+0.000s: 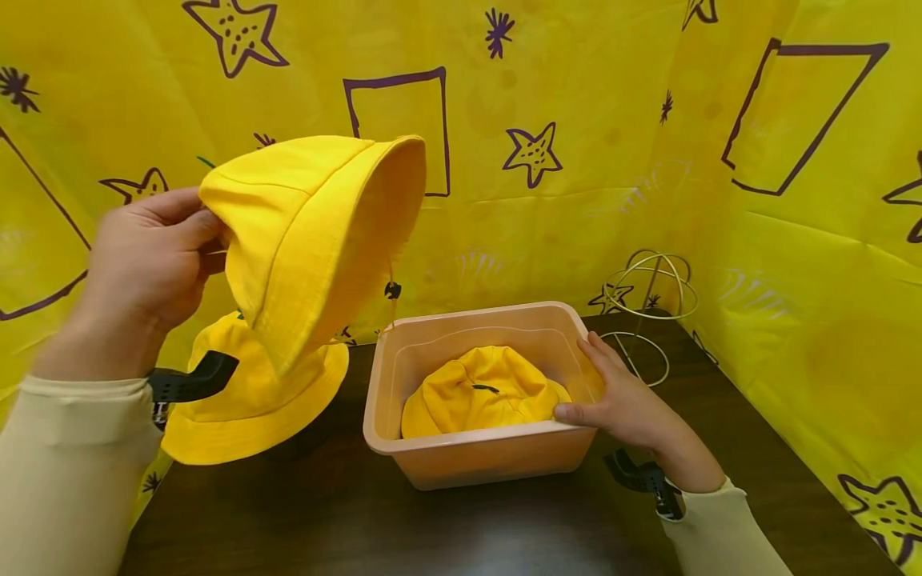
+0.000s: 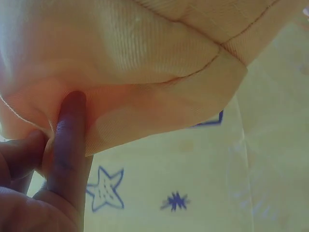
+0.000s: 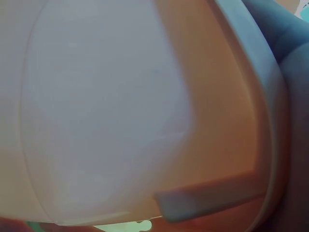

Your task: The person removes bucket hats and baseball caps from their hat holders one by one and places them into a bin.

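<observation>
My left hand pinches a yellow bucket hat by its crown, holding it up with the opening turned right. A thin cord with a black toggle dangles from the brim. In the left wrist view, a finger presses into the cloth of the hat. At the right corner of a peach plastic tub, my right hand grips the rim, thumb on the near side. Inside the tub lies another yellow hat, crown up and crumpled. The right wrist view shows the tub wall close up.
Another yellow bucket hat is at the left, partly behind the raised one. A gold wire stand rises at the back right of the dark wooden table. Yellow cloth with purple drawings hangs around the table.
</observation>
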Demonstrator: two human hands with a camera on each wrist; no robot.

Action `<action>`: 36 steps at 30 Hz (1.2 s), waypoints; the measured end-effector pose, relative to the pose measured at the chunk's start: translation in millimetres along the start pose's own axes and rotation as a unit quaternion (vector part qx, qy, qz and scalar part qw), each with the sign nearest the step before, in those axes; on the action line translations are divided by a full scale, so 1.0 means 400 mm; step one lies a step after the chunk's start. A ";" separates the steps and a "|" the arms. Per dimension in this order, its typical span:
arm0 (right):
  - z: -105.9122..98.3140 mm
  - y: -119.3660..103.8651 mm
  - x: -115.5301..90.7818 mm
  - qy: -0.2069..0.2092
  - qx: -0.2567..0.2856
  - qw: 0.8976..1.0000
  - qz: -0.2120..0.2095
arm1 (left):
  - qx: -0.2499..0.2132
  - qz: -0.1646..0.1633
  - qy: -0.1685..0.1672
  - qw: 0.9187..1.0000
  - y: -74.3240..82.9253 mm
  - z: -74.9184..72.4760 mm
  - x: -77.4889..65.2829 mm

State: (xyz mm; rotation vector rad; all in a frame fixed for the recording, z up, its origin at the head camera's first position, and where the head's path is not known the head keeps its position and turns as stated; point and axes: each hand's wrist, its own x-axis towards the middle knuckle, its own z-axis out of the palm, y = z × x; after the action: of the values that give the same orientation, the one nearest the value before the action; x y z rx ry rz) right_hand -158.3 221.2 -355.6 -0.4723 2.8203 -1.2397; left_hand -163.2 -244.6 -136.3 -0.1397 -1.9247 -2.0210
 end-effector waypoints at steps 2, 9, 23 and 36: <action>0.000 0.001 0.000 -0.001 0.001 1.000 0.001 | -0.003 0.005 -0.011 1.000 -0.002 0.018 -0.006; 0.002 0.005 0.004 -0.001 0.006 1.000 -0.007 | 0.011 0.011 -0.041 0.999 -0.012 0.073 -0.018; 0.000 0.008 0.001 -0.001 -0.002 1.000 -0.011 | 0.204 0.003 -0.132 0.970 -0.133 0.191 -0.045; -0.001 0.009 0.002 0.000 0.003 1.000 -0.014 | 0.240 -0.041 -0.216 0.946 -0.232 0.263 -0.024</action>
State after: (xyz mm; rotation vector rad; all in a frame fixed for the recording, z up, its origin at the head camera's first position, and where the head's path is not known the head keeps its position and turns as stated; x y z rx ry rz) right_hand -160.1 223.4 -357.9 -0.5129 2.8191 -1.2525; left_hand -200.4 -137.4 -219.7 -0.4123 -2.6771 -1.5937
